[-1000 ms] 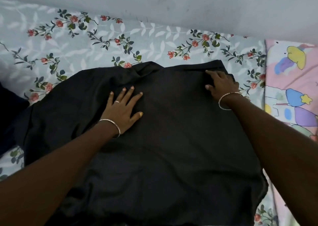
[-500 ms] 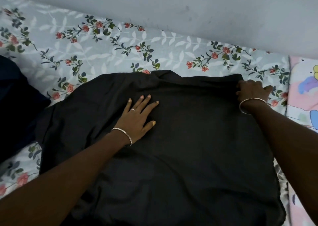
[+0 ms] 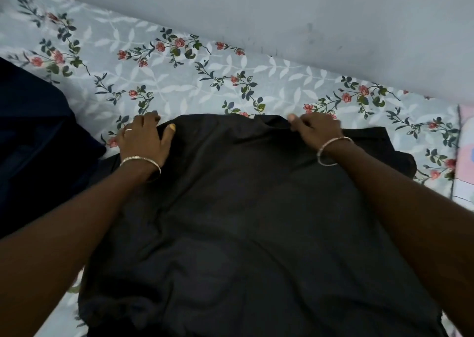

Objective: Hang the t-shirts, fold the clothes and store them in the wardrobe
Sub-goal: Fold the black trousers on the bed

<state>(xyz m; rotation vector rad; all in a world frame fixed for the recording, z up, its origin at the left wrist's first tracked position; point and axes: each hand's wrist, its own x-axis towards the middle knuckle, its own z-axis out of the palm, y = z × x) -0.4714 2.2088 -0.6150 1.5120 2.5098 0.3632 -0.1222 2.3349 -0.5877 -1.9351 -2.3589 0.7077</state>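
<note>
Both hands are somewhere new compared with a second ago. Back then the left hand (image 3: pixel 145 139) was lying flat on the middle of the black garment (image 3: pixel 243 221); now it's up at the far-left edge, fingers curled over the hem and thumb on top, so it's gripping cloth. The right hand (image 3: pixel 316 129) has slid left from the far-right corner and now pinches the far edge near what looks like the collar, fingers bunched tight.

The garment itself is spread over the bed's floral sheet (image 3: pixel 205 93), running from the far edge down toward the near side between the two forearms.

What could go wrong, my guess:
- The right hand holds well in from the corner, so a loose flap (image 3: pixel 389 144) hangs out past it on the right. Lift or fold now and that bit probably drags and bunches up inside the fold.
- The fabric looks thin and slippery-ish, with ripples near the bottom. Pulling on the far edge only might bake those creases in.
- A dark blue cloth (image 3: pixel 38 136) lies just left of the left hand. A sideways fold could catch it.
</note>
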